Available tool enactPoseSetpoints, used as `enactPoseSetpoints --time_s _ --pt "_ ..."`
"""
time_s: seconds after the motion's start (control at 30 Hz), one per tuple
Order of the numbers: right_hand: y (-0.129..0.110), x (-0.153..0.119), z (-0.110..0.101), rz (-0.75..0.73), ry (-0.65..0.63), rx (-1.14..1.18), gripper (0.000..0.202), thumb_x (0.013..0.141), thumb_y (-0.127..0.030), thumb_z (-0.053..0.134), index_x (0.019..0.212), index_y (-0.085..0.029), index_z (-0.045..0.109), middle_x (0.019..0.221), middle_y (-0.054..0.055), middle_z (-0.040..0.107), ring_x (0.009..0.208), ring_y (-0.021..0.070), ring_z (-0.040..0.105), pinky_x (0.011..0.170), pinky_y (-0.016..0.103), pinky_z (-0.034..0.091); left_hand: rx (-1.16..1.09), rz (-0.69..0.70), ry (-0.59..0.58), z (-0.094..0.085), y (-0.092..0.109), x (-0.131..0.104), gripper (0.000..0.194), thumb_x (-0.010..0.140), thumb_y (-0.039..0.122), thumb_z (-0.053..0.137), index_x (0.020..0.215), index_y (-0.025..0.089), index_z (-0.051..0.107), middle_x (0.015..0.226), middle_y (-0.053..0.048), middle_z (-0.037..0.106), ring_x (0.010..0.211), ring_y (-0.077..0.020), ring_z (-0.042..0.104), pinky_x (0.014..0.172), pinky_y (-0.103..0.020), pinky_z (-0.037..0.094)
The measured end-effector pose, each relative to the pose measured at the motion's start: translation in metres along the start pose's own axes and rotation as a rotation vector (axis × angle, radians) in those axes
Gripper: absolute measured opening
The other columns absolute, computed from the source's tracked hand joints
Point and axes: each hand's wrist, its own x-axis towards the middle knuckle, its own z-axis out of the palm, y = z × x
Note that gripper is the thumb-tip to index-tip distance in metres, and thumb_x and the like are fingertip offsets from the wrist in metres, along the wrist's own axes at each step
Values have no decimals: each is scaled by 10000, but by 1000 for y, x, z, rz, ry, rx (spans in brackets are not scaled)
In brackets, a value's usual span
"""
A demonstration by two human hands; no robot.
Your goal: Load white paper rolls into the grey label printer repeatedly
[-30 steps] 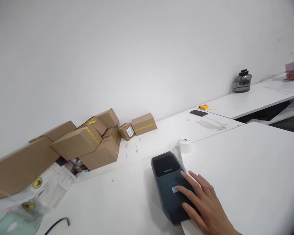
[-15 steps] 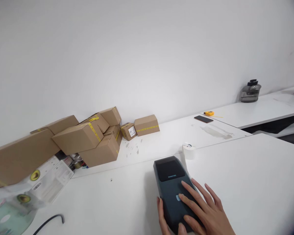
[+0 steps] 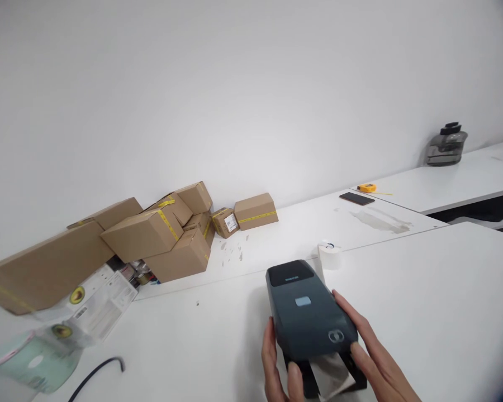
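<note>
Both sides of the dark printer are being grasped, left hand and right hand bracketing it; between them its near end is gaping over paper; opening is seemingly under way, calling for an even lift; a paper roll is standing beyond the grip

Cardboard boxes are piled toward the far left of the white tabletop, two smaller cartons beside them along its far edge. Avocado-printed packets and a mint-green pouch lie toward the left edge. A dark phone and yellow tape measure lie near the far right corner, and a tinted jug stands by the adjoining tabletop's far edge.
</note>
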Motion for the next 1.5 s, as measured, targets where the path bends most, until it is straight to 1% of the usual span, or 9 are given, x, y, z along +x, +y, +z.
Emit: enactPoseSetpoints --time_s 0.17,0.3,0.47,0.6,0.7,0.8,1.0,1.2,1.5 --pt "-19 77 1 -51 -1 91 548 994 -456 401 1514 -300 323 1558 70 413 1424 266 404 1136 444 403 -130 75 6 3 31 62 547 910 539 513 1320 178 540 1360 -136 621 1294 -290 552 1114 -402 394" --pt "-31 143 11 -73 80 113 490 992 -505 373 1420 -273 435 1443 84 533 1324 257 498 1096 455 411 123 98 -56 14 24 107 423 874 459 586 1187 178 629 1345 -132 613 1300 -283 526 1111 -405 383" --pt "-36 209 25 -6 111 35 524 992 -562 273 1323 -241 521 1276 104 648 1182 300 597 1008 494 457 272 11 -241 25 1 116 712 777 469 708 1403 195 506 1584 -128 353 1487 -309 256 1195 -426 250" --pt "-29 238 30 49 82 12 578 970 -603 323 1376 -226 488 1206 134 689 1085 335 657 908 500 509 164 -105 -310 24 -7 112 744 815 502 673 1458 210 440 1573 -105 386 1475 -280 297 1180 -375 278" --pt "-23 223 23 16 159 -6 604 942 -583 440 1437 -239 410 1365 142 598 1134 320 633 865 446 528 102 -145 -305 21 -12 114 755 783 526 704 1427 198 487 1516 -117 469 1425 -296 386 1140 -354 338" --pt "-20 180 14 -109 271 -48 361 972 -467 445 1222 -238 568 1193 111 673 1013 264 655 735 368 536 97 -143 -296 20 -17 118 712 775 490 721 1388 183 529 1457 -127 534 1377 -302 448 1125 -361 356" --pt "-8 117 27 -430 -536 -325 273 909 -120 443 841 -231 683 786 22 726 790 202 683 944 436 483 82 -90 -294 22 -16 119 610 793 396 705 1333 151 560 1390 -146 586 1290 -282 538 1085 -359 408" --pt "12 112 52 -647 -673 -535 286 742 -22 511 694 -221 710 623 23 689 705 222 675 1121 511 310 39 -112 -312 20 -18 118 658 805 377 688 1391 152 490 1361 -153 606 1217 -266 599 1031 -347 457" --pt "3 123 33 -463 -814 -305 220 791 -237 604 958 -282 740 919 48 731 1000 281 661 1019 530 398 90 -68 -245 22 -33 119 860 854 424 632 1557 207 188 1566 -143 398 1432 -233 399 1121 -296 357"
